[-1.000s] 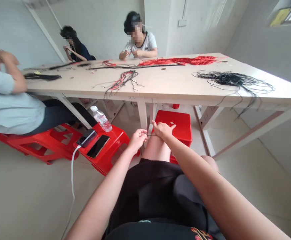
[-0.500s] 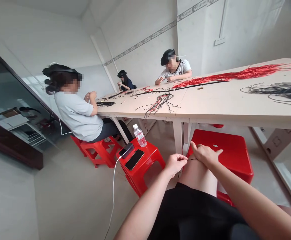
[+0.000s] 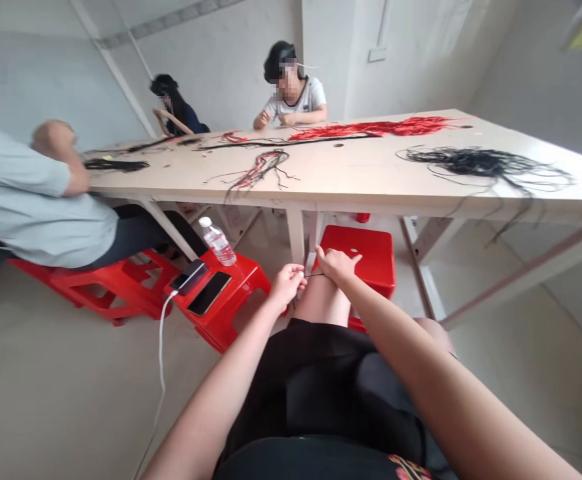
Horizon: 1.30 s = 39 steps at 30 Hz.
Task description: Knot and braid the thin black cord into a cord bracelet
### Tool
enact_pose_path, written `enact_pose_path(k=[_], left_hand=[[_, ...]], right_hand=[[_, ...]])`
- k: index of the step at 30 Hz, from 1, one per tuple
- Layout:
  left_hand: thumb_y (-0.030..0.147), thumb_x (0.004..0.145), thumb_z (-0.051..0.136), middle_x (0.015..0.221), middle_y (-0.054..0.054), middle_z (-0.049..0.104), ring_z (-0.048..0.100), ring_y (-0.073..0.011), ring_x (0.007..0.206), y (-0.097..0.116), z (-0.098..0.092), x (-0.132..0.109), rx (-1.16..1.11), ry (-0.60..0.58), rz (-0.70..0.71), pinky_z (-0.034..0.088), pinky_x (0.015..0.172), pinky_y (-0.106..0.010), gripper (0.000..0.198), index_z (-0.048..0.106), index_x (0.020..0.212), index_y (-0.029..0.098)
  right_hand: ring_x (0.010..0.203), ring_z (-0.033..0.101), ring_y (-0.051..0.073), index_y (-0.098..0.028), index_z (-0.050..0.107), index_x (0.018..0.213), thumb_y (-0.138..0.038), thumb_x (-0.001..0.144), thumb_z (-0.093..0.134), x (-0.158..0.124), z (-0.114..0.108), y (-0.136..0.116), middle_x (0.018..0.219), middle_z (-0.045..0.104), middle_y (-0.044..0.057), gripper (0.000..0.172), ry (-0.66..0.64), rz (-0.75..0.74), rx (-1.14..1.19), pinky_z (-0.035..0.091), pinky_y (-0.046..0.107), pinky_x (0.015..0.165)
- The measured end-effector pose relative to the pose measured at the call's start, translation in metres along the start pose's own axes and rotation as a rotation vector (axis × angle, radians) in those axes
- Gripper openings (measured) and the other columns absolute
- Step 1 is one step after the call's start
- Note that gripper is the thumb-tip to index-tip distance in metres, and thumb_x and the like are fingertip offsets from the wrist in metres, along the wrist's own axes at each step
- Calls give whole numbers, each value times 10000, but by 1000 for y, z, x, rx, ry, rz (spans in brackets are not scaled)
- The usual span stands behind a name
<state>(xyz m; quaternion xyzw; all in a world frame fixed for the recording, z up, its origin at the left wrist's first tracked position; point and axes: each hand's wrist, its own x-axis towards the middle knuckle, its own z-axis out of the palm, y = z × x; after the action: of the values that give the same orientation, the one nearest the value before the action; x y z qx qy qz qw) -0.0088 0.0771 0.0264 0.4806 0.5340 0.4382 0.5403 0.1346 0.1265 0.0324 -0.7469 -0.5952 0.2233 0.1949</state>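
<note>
My left hand (image 3: 287, 287) is closed in a pinch on a thin black cord (image 3: 313, 275), just left of my bare knee. The cord runs taut across the knee and disappears under my right hand (image 3: 338, 267). That hand rests palm down on the knee, thumb and little finger spread outward. Whatever part of the cord lies beneath the palm is hidden. A short dark end hangs below my left hand.
A long table (image 3: 351, 180) bears red cords (image 3: 381, 128), black cords (image 3: 471, 160) and a mixed bundle (image 3: 263, 167). On a red stool (image 3: 251, 270) stand a water bottle (image 3: 218, 241) and a phone (image 3: 209, 293). Another red stool (image 3: 375, 257) is before my knee. Three people sit around the table.
My view has swung to the right and down, so the table and people sit further left. My left hand still pinches the cord, and the right still lies on the knee.
</note>
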Motion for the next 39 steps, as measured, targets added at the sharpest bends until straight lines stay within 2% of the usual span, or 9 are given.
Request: enact_pose_path(k=[6, 10, 14, 17, 23, 33, 39], left_hand=[[286, 742, 563, 593, 20, 572, 487, -66, 502, 0, -5, 2, 1, -46, -27, 350, 497, -193, 152, 572, 829, 162], [235, 650, 633, 671, -9, 599, 508, -80, 588, 1, -11, 1, 110, -63, 29, 360, 543, -204, 135, 627, 755, 150], [203, 621, 636, 734, -13, 601, 518, -87, 650, -2, -12, 4, 128, -7, 76, 391, 612, -218, 186, 640, 800, 152], [203, 631, 622, 696, 11, 580, 513, -80, 608, -3, -10, 6, 80, 0, 82, 389, 584, -214, 249, 617, 877, 167], [177, 698, 541, 649, 20, 574, 510, -74, 565, -5, -5, 11, 57, -19, 45, 402, 571, -211, 231, 565, 927, 172], [118, 752, 466, 602, 34, 526, 471, -59, 517, 0, 0, 7, 51, -19, 5, 382, 531, -189, 189, 532, 921, 173], [253, 777, 505, 606, 31, 512, 454, -57, 507, 2, -1, 8, 52, -95, 9, 368, 510, -191, 134, 552, 877, 178]], right_hand=[[931, 590, 320, -137, 651, 802, -610, 857, 182, 3, -1, 3, 857, 677, 134, 668, 17, -20, 21, -19, 678, 953], [900, 598, 306, -144, 643, 763, -598, 862, 182, 3, 0, 3, 843, 678, 126, 655, 33, -22, 17, -19, 684, 947], [883, 602, 305, -138, 644, 740, -586, 868, 176, 3, -1, 2, 830, 677, 130, 661, 31, -24, 10, -10, 688, 945], [900, 596, 311, -138, 651, 773, -609, 860, 168, 3, -1, 2, 854, 677, 140, 681, 30, -22, 13, -6, 686, 948], [940, 582, 322, -129, 656, 823, -632, 847, 164, 5, 1, 4, 888, 673, 148, 703, 35, -12, 21, 4, 687, 947], [932, 583, 321, -136, 658, 795, -647, 842, 154, 4, -1, 6, 862, 672, 144, 719, 28, -24, 51, 1, 683, 952], [918, 586, 319, -142, 651, 760, -649, 839, 161, 6, 3, 8, 841, 674, 134, 709, 42, -25, 71, -4, 693, 945]])
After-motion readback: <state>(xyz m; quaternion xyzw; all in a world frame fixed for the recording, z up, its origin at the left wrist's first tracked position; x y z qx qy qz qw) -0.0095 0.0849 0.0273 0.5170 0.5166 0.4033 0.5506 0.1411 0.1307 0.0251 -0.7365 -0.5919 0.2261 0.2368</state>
